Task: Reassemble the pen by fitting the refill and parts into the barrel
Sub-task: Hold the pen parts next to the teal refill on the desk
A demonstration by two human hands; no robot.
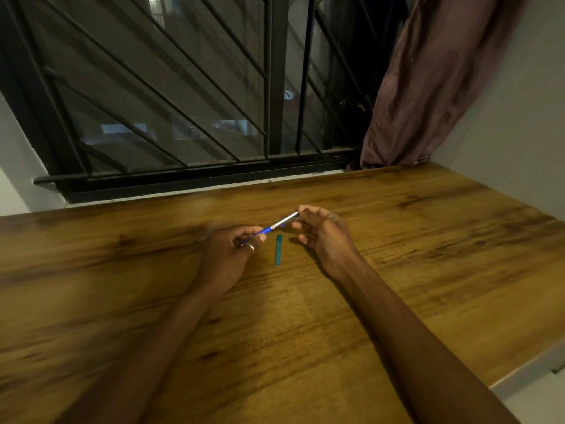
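A thin blue refill (263,231) slants up to the right into a silver metal pen part (285,220). My left hand (227,252), with a ring on one finger, pinches the lower end of the blue refill. My right hand (324,237) holds the upper end of the silver part between fingertips. Both hands hover just above the wooden table (305,316). A teal barrel piece (278,250) lies flat on the table between my hands, just below the held parts, touched by neither hand.
A barred window (183,102) stands along the table's far edge. A brownish curtain (434,87) hangs at the back right. The table's right edge (519,368) runs diagonally at the lower right beside a pale wall.
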